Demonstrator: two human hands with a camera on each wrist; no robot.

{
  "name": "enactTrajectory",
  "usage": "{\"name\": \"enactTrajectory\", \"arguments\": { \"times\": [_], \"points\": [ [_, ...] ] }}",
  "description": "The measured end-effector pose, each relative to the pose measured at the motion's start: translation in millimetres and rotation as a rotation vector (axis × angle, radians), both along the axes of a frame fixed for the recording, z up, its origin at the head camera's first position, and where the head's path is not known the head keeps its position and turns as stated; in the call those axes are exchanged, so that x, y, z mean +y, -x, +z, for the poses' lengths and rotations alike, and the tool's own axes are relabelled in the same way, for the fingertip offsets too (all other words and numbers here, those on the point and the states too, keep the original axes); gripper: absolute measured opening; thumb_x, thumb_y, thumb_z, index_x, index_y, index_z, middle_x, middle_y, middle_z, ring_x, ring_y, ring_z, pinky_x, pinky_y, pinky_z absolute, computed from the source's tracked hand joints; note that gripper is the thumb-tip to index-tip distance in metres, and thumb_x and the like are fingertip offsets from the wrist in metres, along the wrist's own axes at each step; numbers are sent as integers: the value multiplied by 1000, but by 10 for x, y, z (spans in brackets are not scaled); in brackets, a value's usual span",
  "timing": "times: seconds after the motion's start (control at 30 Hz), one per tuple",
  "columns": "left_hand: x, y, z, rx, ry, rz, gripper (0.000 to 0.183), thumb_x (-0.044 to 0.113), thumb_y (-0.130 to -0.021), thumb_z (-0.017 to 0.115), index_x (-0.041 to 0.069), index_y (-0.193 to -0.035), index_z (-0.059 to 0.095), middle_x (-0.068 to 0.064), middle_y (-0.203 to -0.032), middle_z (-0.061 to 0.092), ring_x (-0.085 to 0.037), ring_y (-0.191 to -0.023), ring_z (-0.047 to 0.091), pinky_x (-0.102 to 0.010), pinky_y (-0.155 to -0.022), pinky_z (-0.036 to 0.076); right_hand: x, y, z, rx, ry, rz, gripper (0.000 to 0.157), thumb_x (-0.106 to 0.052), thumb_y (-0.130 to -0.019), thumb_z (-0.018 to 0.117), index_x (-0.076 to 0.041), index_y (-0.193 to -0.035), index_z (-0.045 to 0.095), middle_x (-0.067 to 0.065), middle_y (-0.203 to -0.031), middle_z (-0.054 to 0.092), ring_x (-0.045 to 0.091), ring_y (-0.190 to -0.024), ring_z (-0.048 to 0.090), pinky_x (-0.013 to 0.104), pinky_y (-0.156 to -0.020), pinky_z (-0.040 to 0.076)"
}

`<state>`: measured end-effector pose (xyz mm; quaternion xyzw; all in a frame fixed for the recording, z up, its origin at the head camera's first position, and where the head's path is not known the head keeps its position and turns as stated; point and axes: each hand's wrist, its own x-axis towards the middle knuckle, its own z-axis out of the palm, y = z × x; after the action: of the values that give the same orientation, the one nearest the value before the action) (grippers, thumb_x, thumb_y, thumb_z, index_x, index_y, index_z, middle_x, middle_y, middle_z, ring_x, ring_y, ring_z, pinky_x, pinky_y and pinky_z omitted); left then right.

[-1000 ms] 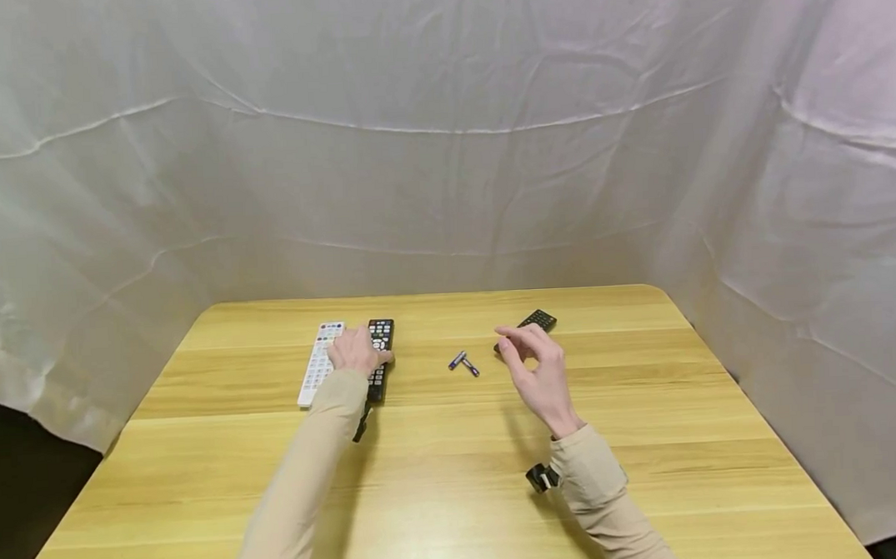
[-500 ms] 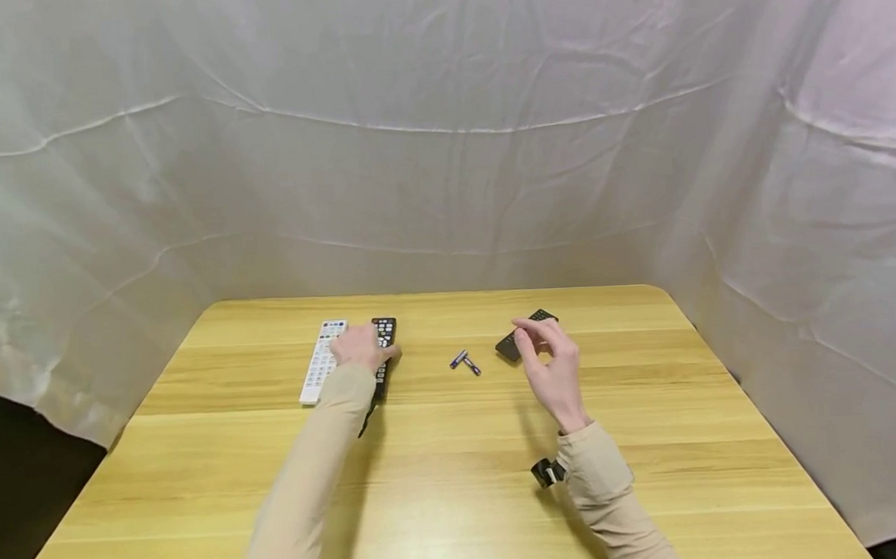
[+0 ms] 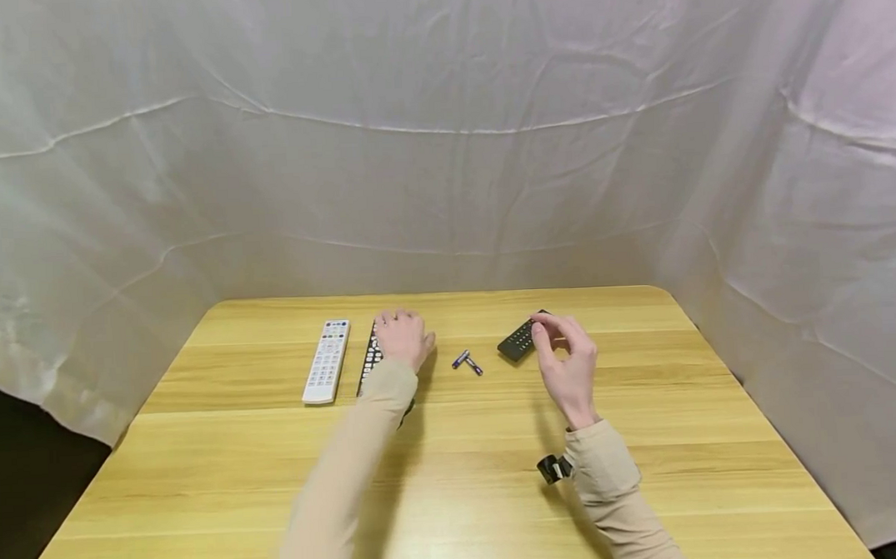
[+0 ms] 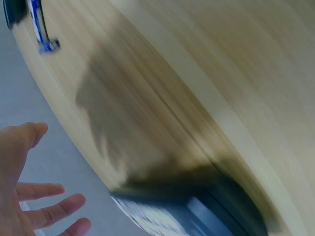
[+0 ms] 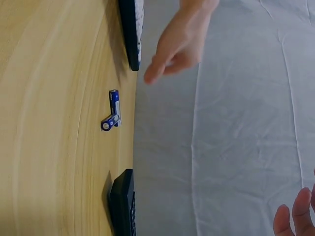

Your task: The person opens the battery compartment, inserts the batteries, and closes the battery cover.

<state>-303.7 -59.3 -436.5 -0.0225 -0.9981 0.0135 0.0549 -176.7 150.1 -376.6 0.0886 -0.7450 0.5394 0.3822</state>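
My left hand (image 3: 401, 338) hovers over the right side of a long black remote control (image 3: 369, 362), covering part of it. In the left wrist view its fingers (image 4: 51, 212) are spread, holding nothing, with the dark remote (image 4: 172, 211) blurred below. A white remote control (image 3: 326, 364) lies further left. To the right, my right hand (image 3: 568, 366) hangs loosely curved in the air, overlapping the far end of a small black remote control (image 3: 517, 343). The right wrist view shows its fingertips (image 5: 300, 211) apart from that remote (image 5: 122, 201). Two blue batteries (image 3: 467, 362) lie between the hands.
The wooden table (image 3: 472, 487) has its far edge close behind the remotes. Pale cloth (image 3: 444, 188) hangs around the back and sides. A black wrist camera (image 3: 554, 468) sticks out beside the right sleeve.
My left hand has moved right, from between the white and long black remotes to the black one's right side, uncovering the white one. My right hand has drifted slightly right, showing more of the small remote.
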Motion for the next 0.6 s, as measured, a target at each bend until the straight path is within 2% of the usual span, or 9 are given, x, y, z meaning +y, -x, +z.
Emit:
{"name": "enactTrajectory", "arguments": {
  "times": [0.17, 0.27, 0.6],
  "points": [
    [319, -35, 2, 17, 74, -81, 59, 57, -97, 56, 8, -129, 61, -12, -123, 67, -32, -120, 59, -43, -111, 46, 13, -1, -8, 16, 8, -5, 15, 13, -88, 63, 16, -101, 70, 31, -86, 65, -3, -76, 52, 5, -64, 45],
    [501, -26, -12, -10, 88, -128, 60, 60, -98, 52, 11, -131, 59, -10, -125, 67, -31, -120, 60, -42, -110, 49, 21, -9, -1, 11, 25, -13, 15, 14, -88, 62, 17, -101, 69, 32, -88, 65, -4, -76, 52, 4, -65, 46],
    [1022, -95, -94, -13, 4, -232, 60, 61, -99, 49, 20, -142, 51, -3, -136, 61, -26, -127, 56, -40, -115, 45, 29, -15, 22, 6, 45, -28, 16, 12, -89, 62, 16, -103, 69, 33, -91, 65, -5, -78, 53, 4, -68, 47]
  ]
}}
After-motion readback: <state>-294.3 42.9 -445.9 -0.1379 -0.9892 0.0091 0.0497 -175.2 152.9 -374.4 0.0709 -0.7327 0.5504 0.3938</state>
